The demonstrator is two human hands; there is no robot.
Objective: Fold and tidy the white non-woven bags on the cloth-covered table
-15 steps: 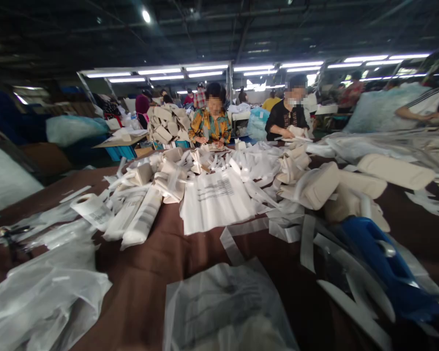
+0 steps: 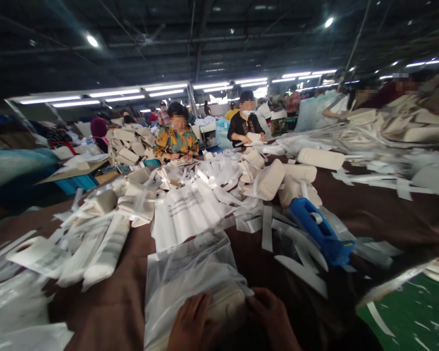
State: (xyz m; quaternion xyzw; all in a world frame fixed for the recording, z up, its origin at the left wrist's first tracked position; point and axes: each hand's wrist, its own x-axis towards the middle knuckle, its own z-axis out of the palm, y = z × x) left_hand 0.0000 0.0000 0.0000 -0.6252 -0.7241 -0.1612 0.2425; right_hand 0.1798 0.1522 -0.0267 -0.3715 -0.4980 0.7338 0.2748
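My left hand (image 2: 190, 324) and my right hand (image 2: 270, 317) are at the bottom edge of the view, both gripping a cream folded bundle (image 2: 227, 304) that sits inside a clear plastic bag (image 2: 190, 273). The bag lies on the brown-covered table (image 2: 131, 292) right in front of me. A blue tape dispenser (image 2: 320, 231) lies on the table just beyond my right hand. A flat white printed bag (image 2: 186, 209) lies past the clear bag.
Cream bundles (image 2: 270, 180) and white paper strips (image 2: 267, 226) litter the table. More white bags (image 2: 95, 248) lie at left. Two seated people (image 2: 175, 139) (image 2: 245, 124) work at the far side. A green floor patch (image 2: 413, 307) shows at right.
The view has swung right and down. Both my hands have come into view at the bottom, holding the bundle in the clear bag. The blue dispenser now sits nearer the middle.
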